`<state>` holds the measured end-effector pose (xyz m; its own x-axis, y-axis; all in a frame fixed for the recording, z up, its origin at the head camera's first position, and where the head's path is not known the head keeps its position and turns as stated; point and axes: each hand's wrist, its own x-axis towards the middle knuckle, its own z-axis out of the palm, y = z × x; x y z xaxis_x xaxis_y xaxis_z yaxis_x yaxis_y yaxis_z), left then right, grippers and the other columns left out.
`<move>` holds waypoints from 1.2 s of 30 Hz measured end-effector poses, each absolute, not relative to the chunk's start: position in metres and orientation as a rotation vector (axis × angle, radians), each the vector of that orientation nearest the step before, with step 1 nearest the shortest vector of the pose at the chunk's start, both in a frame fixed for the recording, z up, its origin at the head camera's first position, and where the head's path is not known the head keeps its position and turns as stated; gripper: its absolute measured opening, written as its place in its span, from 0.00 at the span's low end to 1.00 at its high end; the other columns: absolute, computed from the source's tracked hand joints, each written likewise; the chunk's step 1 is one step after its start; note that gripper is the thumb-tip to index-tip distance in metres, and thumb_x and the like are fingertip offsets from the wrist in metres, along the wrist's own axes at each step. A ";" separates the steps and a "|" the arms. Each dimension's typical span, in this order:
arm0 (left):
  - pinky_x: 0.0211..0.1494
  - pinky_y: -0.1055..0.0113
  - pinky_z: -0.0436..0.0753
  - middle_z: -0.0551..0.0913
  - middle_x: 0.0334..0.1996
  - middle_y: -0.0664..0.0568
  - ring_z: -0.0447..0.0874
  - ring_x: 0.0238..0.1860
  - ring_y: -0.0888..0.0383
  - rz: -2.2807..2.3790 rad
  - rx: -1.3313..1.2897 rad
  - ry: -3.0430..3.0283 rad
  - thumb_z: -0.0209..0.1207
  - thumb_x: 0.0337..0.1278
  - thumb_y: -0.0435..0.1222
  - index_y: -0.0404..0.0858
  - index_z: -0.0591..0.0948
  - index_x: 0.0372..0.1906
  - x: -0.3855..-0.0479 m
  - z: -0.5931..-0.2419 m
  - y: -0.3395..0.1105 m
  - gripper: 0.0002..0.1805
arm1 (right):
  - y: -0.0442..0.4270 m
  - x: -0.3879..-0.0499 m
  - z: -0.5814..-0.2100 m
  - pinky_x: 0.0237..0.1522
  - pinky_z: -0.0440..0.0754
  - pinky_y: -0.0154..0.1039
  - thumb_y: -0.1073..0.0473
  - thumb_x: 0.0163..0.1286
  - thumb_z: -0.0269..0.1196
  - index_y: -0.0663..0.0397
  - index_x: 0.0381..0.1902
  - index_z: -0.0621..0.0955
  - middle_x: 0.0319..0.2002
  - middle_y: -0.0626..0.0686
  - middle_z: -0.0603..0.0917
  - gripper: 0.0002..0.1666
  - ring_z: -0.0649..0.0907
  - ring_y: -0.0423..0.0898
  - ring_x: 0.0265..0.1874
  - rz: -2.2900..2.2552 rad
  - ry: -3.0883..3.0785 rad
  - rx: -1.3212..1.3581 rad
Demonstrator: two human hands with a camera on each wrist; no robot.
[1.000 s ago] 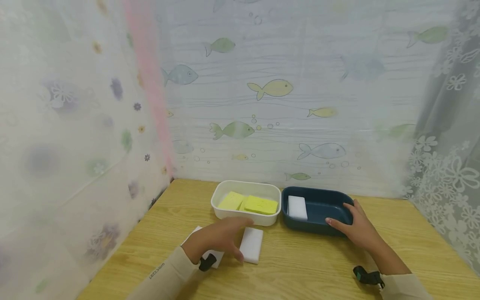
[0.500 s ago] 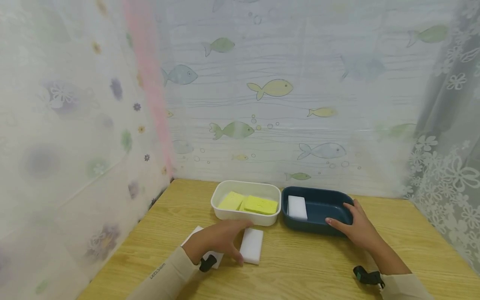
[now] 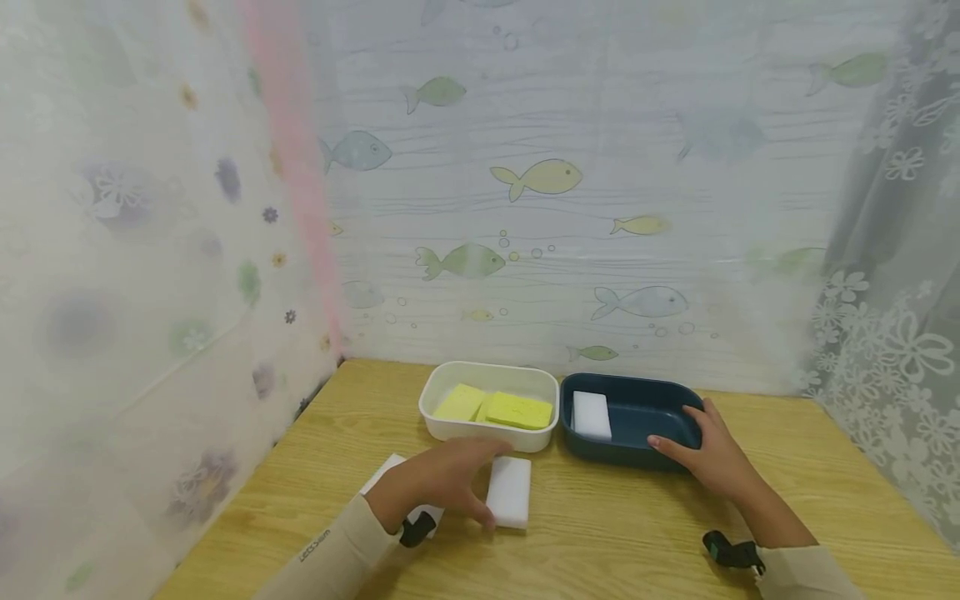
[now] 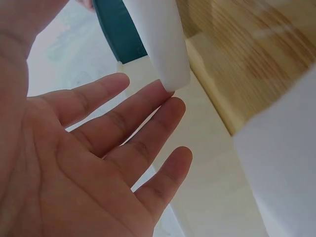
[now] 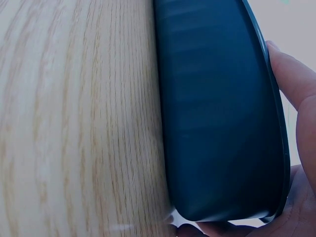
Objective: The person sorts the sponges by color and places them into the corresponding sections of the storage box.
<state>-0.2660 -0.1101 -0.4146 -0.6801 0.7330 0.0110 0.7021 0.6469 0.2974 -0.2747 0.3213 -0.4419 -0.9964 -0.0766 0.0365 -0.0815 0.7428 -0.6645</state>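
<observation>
My left hand (image 3: 442,482) holds a white sponge block (image 3: 510,493) by its ends, the thumb at the near end and fingers at the far end. In the left wrist view, the fingertips (image 4: 167,89) touch the end of that sponge; the thumb tip is out of frame. Another white sponge (image 3: 393,469) lies partly hidden beneath the left wrist. My right hand (image 3: 716,450) grips the right end of a dark blue box (image 3: 622,452), thumb over the near rim. One white sponge (image 3: 592,415) lies inside the box at its left end.
A white box (image 3: 487,432) with yellow sponges (image 3: 517,411) stands directly left of the blue box. Both are on a wooden table (image 3: 600,533), near its back edge. Patterned curtains (image 3: 540,275) hang behind and at both sides.
My left hand has shifted slightly right, and the white sponge has moved with it. The right hand stays on the blue box. The head view has turned a little.
</observation>
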 end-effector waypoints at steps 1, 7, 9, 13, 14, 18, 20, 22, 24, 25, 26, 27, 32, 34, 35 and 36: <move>0.75 0.62 0.72 0.76 0.70 0.55 0.73 0.71 0.59 0.423 1.214 2.753 0.82 0.37 0.57 0.41 0.70 0.75 -0.266 -0.414 -0.109 0.57 | 0.321 -0.275 -0.442 0.63 0.54 0.84 0.29 0.70 0.63 0.69 0.82 0.44 0.79 0.73 0.25 0.68 0.41 0.83 0.75 1.122 -2.923 0.135; 0.75 0.62 0.72 0.76 0.71 0.56 0.73 0.71 0.60 0.397 1.238 2.769 0.81 0.38 0.57 0.42 0.69 0.75 -0.266 -0.409 -0.102 0.57 | 0.321 -0.275 -0.442 0.63 0.54 0.84 0.28 0.69 0.64 0.69 0.82 0.44 0.79 0.73 0.25 0.69 0.41 0.83 0.75 1.132 -2.918 0.130; 0.75 0.62 0.72 0.75 0.71 0.57 0.73 0.72 0.60 0.389 1.251 2.768 0.81 0.38 0.58 0.43 0.69 0.75 -0.268 -0.408 -0.099 0.57 | 0.321 -0.276 -0.443 0.63 0.54 0.84 0.28 0.69 0.63 0.69 0.82 0.44 0.79 0.73 0.25 0.69 0.41 0.83 0.75 1.126 -2.924 0.124; 0.73 0.65 0.74 0.76 0.70 0.58 0.74 0.70 0.62 0.386 1.300 2.760 0.80 0.38 0.60 0.43 0.69 0.75 -0.271 -0.405 -0.091 0.57 | 0.321 -0.276 -0.443 0.63 0.54 0.84 0.28 0.70 0.63 0.69 0.82 0.44 0.79 0.73 0.25 0.68 0.41 0.83 0.75 1.127 -2.931 0.121; 0.73 0.65 0.74 0.77 0.70 0.58 0.75 0.69 0.62 0.400 1.302 2.754 0.80 0.39 0.59 0.43 0.69 0.75 -0.272 -0.404 -0.090 0.56 | 0.321 -0.276 -0.443 0.63 0.54 0.84 0.29 0.70 0.63 0.69 0.82 0.44 0.79 0.73 0.25 0.68 0.41 0.83 0.75 1.125 -2.934 0.118; 0.71 0.65 0.76 0.78 0.68 0.58 0.77 0.66 0.62 0.450 1.298 2.739 0.81 0.40 0.57 0.43 0.69 0.75 -0.273 -0.398 -0.085 0.56 | 0.320 -0.276 -0.442 0.64 0.54 0.84 0.29 0.70 0.63 0.69 0.82 0.44 0.79 0.73 0.24 0.68 0.41 0.83 0.75 1.125 -2.938 0.114; 0.71 0.64 0.76 0.78 0.67 0.57 0.77 0.66 0.61 0.477 1.298 2.730 0.81 0.41 0.56 0.42 0.69 0.75 -0.273 -0.394 -0.083 0.55 | 0.320 -0.276 -0.442 0.64 0.54 0.84 0.29 0.70 0.63 0.69 0.82 0.44 0.79 0.73 0.24 0.68 0.41 0.83 0.75 1.118 -2.939 0.114; 0.72 0.64 0.75 0.78 0.67 0.57 0.76 0.67 0.61 0.479 1.305 2.732 0.81 0.42 0.56 0.42 0.69 0.75 -0.273 -0.390 -0.081 0.55 | 0.320 -0.276 -0.442 0.64 0.54 0.84 0.29 0.70 0.63 0.69 0.82 0.44 0.79 0.73 0.24 0.68 0.41 0.83 0.75 1.117 -2.939 0.115; 0.72 0.64 0.75 0.78 0.67 0.56 0.77 0.66 0.60 0.480 1.315 2.736 0.80 0.43 0.56 0.42 0.69 0.75 -0.274 -0.387 -0.080 0.54 | 0.320 -0.277 -0.442 0.64 0.54 0.84 0.29 0.70 0.63 0.69 0.82 0.44 0.79 0.73 0.24 0.68 0.41 0.83 0.75 1.113 -2.938 0.117; 0.72 0.64 0.75 0.78 0.67 0.56 0.76 0.66 0.60 0.475 1.322 2.740 0.80 0.43 0.56 0.42 0.69 0.75 -0.274 -0.386 -0.079 0.54 | 0.320 -0.277 -0.442 0.64 0.54 0.84 0.29 0.70 0.63 0.69 0.82 0.44 0.79 0.72 0.24 0.68 0.41 0.83 0.75 1.110 -2.938 0.117; 0.72 0.64 0.75 0.78 0.67 0.56 0.76 0.67 0.60 0.469 1.327 2.744 0.80 0.43 0.56 0.41 0.69 0.75 -0.274 -0.385 -0.078 0.54 | 0.321 -0.277 -0.442 0.64 0.54 0.84 0.29 0.70 0.63 0.69 0.82 0.43 0.79 0.72 0.24 0.68 0.41 0.83 0.75 1.108 -2.938 0.116; 0.72 0.64 0.75 0.78 0.67 0.55 0.77 0.67 0.60 0.470 1.330 2.748 0.80 0.44 0.56 0.41 0.69 0.75 -0.275 -0.383 -0.076 0.54 | 0.321 -0.277 -0.442 0.64 0.54 0.84 0.30 0.70 0.63 0.69 0.82 0.43 0.79 0.72 0.24 0.68 0.41 0.83 0.75 1.109 -2.938 0.115; 0.71 0.64 0.76 0.77 0.69 0.55 0.76 0.67 0.60 0.478 1.320 2.752 0.79 0.45 0.56 0.42 0.69 0.76 -0.279 -0.377 -0.069 0.54 | 0.321 -0.276 -0.441 0.64 0.54 0.84 0.29 0.70 0.63 0.69 0.82 0.44 0.79 0.73 0.24 0.68 0.41 0.83 0.75 1.114 -2.940 0.115; 0.70 0.64 0.77 0.77 0.69 0.56 0.76 0.67 0.61 0.483 1.311 2.751 0.79 0.45 0.57 0.42 0.69 0.76 -0.282 -0.375 -0.065 0.53 | 0.321 -0.276 -0.441 0.64 0.53 0.84 0.29 0.70 0.63 0.69 0.82 0.44 0.79 0.73 0.24 0.68 0.41 0.83 0.75 1.117 -2.937 0.116; 0.69 0.65 0.77 0.77 0.69 0.57 0.77 0.66 0.61 0.479 1.313 2.754 0.79 0.45 0.57 0.43 0.69 0.75 -0.283 -0.375 -0.063 0.53 | 0.321 -0.275 -0.441 0.64 0.53 0.84 0.29 0.70 0.63 0.69 0.82 0.44 0.79 0.73 0.24 0.68 0.41 0.83 0.75 1.118 -2.935 0.115; 0.69 0.65 0.78 0.77 0.68 0.57 0.77 0.66 0.61 0.482 1.314 2.755 0.79 0.44 0.58 0.43 0.69 0.75 -0.284 -0.373 -0.061 0.53 | 0.321 -0.275 -0.442 0.64 0.53 0.84 0.29 0.70 0.63 0.69 0.82 0.44 0.79 0.73 0.24 0.68 0.41 0.83 0.75 1.119 -2.933 0.118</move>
<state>-0.2843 -0.0614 -0.3735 -0.6372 0.7658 0.0866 0.7498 0.5899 0.2996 -0.2753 0.3211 -0.4417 -0.9972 -0.0700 0.0264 -0.0698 0.7435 -0.6651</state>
